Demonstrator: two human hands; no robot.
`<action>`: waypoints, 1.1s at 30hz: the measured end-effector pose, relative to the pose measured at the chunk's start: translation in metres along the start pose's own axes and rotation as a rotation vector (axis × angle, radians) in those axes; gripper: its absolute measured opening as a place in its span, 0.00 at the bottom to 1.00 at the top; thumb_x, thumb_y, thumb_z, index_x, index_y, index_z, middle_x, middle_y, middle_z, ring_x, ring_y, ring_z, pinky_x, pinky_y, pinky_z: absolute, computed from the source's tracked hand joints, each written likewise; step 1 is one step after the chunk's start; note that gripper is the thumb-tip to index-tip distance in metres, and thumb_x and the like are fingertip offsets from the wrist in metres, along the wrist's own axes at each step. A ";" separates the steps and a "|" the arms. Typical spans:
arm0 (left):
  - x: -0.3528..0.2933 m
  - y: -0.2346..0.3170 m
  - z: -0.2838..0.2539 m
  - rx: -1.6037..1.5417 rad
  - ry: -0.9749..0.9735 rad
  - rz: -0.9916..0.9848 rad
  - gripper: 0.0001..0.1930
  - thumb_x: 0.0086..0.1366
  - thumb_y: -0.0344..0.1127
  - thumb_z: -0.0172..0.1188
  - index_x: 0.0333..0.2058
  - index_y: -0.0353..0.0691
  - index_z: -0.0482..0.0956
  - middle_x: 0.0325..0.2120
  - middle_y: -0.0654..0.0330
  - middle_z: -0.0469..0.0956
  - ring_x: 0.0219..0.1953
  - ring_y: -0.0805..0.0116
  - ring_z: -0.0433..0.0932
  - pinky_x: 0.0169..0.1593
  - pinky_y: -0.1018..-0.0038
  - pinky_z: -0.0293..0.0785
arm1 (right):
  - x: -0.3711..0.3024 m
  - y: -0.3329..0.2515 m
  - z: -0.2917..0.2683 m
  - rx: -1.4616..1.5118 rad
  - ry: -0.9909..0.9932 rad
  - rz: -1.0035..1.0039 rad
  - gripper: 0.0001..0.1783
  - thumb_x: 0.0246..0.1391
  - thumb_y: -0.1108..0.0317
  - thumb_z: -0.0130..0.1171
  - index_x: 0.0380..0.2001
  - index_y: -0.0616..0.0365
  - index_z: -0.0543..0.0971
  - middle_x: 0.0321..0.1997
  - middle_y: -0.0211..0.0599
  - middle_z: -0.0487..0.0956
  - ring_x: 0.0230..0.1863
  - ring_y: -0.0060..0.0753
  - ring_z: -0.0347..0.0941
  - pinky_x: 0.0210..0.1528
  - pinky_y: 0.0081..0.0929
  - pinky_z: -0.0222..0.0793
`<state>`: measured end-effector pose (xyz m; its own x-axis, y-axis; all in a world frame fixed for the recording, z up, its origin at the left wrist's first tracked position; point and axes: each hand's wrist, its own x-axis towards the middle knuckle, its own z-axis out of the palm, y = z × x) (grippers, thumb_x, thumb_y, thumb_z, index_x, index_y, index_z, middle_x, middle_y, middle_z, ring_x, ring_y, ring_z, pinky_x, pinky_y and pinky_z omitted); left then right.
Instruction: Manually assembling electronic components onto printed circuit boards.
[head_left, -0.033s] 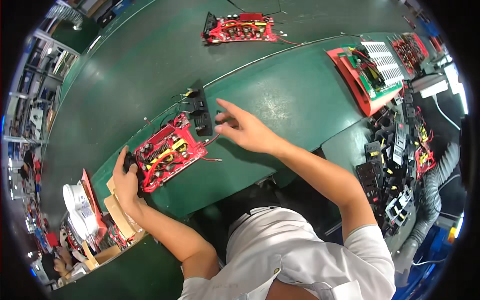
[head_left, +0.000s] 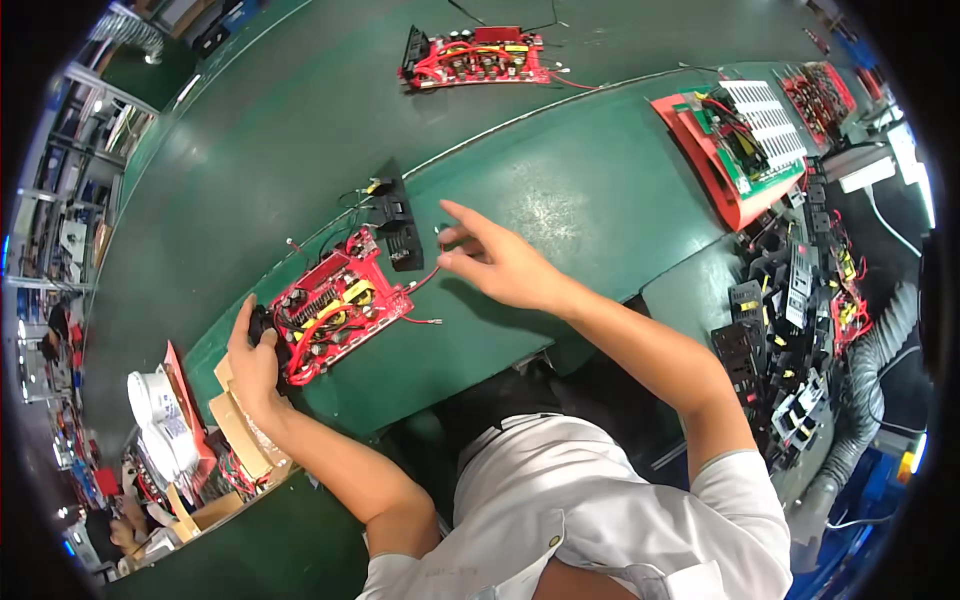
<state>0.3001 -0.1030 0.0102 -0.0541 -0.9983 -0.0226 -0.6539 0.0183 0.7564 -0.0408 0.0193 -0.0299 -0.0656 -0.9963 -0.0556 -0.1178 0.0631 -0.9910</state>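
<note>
A red circuit board (head_left: 340,308) crowded with coils, capacitors and yellow-wrapped parts lies on the green bench in front of me, slightly to the left. My left hand (head_left: 254,362) is closed around the black end piece (head_left: 262,322) at the board's left end. At its right end a red wire (head_left: 424,279) rises toward my right hand (head_left: 500,264). That hand's thumb and curled fingers meet the wire's end, while the index finger points outward; the exact pinch is partly hidden. Between board and right hand stands a black plastic panel (head_left: 398,222) with sockets and thin dark wires.
Another red board (head_left: 478,60) sits at the far side. On the right are a green board with white fins (head_left: 765,125) on red sheets, several black panels (head_left: 745,350) and a grey duct hose (head_left: 862,390). White spools (head_left: 163,425) and a cardboard box (head_left: 240,435) are at left.
My right hand has shifted slightly to the right and the red wire has followed it. The left hand and the board have hardly moved.
</note>
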 end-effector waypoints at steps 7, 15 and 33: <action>0.033 0.039 0.028 0.393 0.217 0.342 0.26 0.63 0.31 0.60 0.61 0.40 0.72 0.58 0.46 0.72 0.60 0.50 0.71 0.64 0.62 0.65 | -0.069 0.025 -0.069 -0.315 0.420 -0.122 0.28 0.61 0.77 0.56 0.65 0.56 0.68 0.48 0.44 0.79 0.45 0.34 0.78 0.48 0.28 0.75; 0.124 0.195 0.165 0.230 -0.263 0.478 0.39 0.61 0.43 0.64 0.68 0.38 0.60 0.65 0.43 0.65 0.67 0.48 0.64 0.68 0.63 0.60 | -0.080 0.037 -0.094 -0.419 0.503 -0.221 0.24 0.59 0.76 0.56 0.60 0.58 0.71 0.40 0.46 0.78 0.39 0.45 0.77 0.43 0.35 0.74; 0.306 0.180 0.233 -0.119 -0.557 -0.005 0.36 0.64 0.30 0.60 0.69 0.46 0.57 0.45 0.53 0.80 0.41 0.58 0.82 0.43 0.53 0.78 | -0.070 0.046 -0.090 -0.371 0.532 -0.310 0.21 0.60 0.73 0.53 0.57 0.63 0.71 0.39 0.47 0.77 0.40 0.53 0.76 0.43 0.43 0.73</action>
<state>-0.0101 -0.3918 -0.0135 -0.4620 -0.8177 -0.3434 -0.5672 -0.0253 0.8232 -0.1305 0.0975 -0.0612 -0.4373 -0.8140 0.3823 -0.5318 -0.1087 -0.8398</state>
